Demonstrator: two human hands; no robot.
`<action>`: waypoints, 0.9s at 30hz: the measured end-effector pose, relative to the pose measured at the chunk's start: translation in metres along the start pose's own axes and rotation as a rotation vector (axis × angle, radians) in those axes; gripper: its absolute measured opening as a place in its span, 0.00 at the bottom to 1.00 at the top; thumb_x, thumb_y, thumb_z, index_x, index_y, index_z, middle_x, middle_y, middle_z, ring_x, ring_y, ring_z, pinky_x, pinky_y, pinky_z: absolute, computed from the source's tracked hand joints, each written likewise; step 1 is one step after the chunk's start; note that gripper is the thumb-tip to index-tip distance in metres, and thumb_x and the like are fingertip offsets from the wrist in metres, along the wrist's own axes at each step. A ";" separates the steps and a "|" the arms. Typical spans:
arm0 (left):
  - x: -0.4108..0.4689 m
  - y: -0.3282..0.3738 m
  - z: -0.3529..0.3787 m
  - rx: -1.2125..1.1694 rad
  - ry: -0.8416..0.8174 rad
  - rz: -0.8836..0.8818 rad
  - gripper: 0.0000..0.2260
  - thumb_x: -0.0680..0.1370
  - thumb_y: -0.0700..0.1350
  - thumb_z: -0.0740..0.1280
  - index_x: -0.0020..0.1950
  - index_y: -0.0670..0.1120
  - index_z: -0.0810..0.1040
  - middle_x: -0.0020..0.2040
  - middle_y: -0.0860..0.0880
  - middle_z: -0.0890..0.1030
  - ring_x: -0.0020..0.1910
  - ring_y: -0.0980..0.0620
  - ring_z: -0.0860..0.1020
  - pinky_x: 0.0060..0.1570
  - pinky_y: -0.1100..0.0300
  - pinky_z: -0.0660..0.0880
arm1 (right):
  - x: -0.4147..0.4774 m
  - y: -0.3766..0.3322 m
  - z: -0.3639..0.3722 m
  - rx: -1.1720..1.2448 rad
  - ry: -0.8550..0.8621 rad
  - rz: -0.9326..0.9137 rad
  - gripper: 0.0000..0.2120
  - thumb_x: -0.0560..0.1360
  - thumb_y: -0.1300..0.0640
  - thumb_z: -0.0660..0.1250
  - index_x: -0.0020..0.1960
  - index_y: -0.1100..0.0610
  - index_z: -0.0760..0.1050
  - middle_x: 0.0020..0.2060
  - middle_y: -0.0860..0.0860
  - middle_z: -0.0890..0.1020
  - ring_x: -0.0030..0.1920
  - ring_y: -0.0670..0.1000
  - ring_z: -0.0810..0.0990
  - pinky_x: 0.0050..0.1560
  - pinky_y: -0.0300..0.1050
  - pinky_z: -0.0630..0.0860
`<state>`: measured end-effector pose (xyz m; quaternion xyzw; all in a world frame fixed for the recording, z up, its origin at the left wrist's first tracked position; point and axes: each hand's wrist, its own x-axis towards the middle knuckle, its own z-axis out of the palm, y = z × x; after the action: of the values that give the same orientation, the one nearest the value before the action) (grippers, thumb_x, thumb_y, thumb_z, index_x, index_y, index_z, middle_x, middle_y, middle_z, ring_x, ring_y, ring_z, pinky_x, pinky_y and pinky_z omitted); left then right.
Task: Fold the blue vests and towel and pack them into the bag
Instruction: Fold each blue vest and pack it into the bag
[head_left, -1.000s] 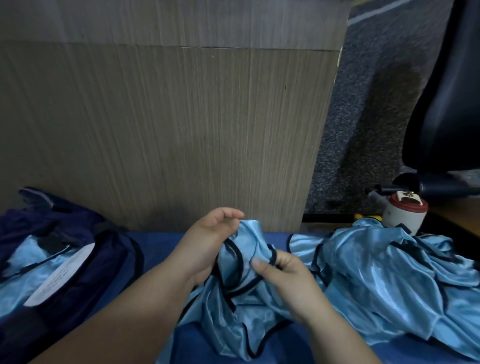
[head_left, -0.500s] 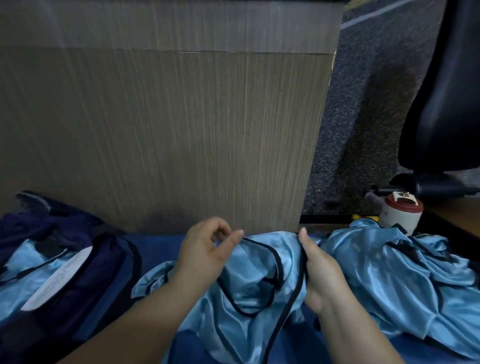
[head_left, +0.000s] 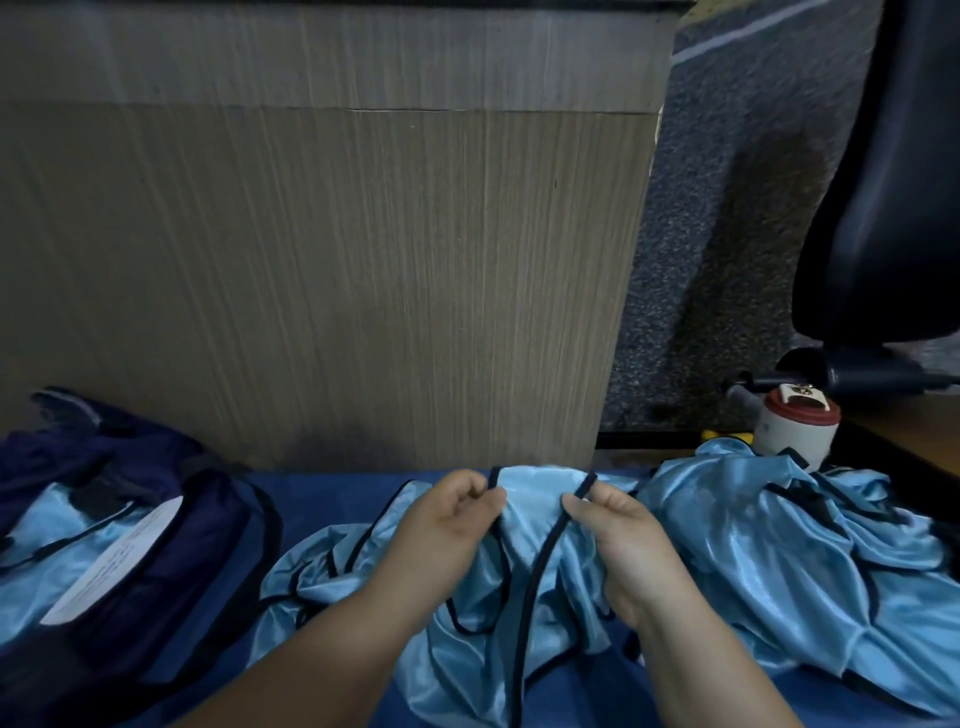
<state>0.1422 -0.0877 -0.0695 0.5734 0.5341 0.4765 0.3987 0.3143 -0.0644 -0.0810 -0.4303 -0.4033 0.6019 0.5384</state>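
Both hands hold one vest (head_left: 535, 501). The left hand (head_left: 452, 525) pinches the dark trim at the top of the vest with its thumb and curled fingers. The right hand (head_left: 618, 540) pinches the trim the same way, just beside the left hand, with a bit of shiny blue cloth pulled between them. The rest of the vest hangs down in folds under both hands and lies on a blue sheet (head_left: 332, 493).

To the right of the right hand lies a pile (head_left: 779, 545) of more vests, all crumpled. Past the pile stands a white cup (head_left: 795, 431) with a red lid.

Well to the left of the left hand sits the bag (head_left: 208, 545), dark blue and open. Light blue cloth (head_left: 47, 525) shows inside it, and a white tag (head_left: 119, 561) lies on it.

Past both hands stands a wood wall (head_left: 311, 286).
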 end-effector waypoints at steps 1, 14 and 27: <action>0.002 -0.001 0.000 -0.007 0.023 -0.016 0.10 0.79 0.50 0.66 0.43 0.44 0.76 0.34 0.48 0.74 0.36 0.50 0.71 0.42 0.49 0.71 | 0.001 0.001 0.000 -0.027 0.018 -0.005 0.05 0.78 0.63 0.66 0.44 0.63 0.76 0.44 0.62 0.81 0.43 0.59 0.79 0.48 0.52 0.78; 0.000 -0.012 0.003 0.055 0.072 -0.109 0.09 0.77 0.49 0.70 0.45 0.44 0.78 0.37 0.47 0.82 0.36 0.53 0.78 0.42 0.57 0.75 | -0.004 0.004 -0.002 -0.160 -0.057 -0.072 0.04 0.75 0.64 0.70 0.48 0.64 0.81 0.45 0.64 0.85 0.48 0.65 0.84 0.55 0.63 0.79; 0.001 0.019 0.006 -0.373 0.093 -0.228 0.11 0.82 0.49 0.63 0.54 0.44 0.81 0.48 0.45 0.86 0.50 0.47 0.83 0.55 0.51 0.79 | -0.007 0.005 -0.002 -0.444 -0.236 0.087 0.17 0.59 0.49 0.79 0.30 0.54 0.72 0.32 0.54 0.74 0.35 0.52 0.73 0.40 0.45 0.70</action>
<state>0.1528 -0.0888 -0.0525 0.4029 0.5159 0.5449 0.5241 0.3149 -0.0723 -0.0861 -0.4818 -0.5667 0.5673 0.3533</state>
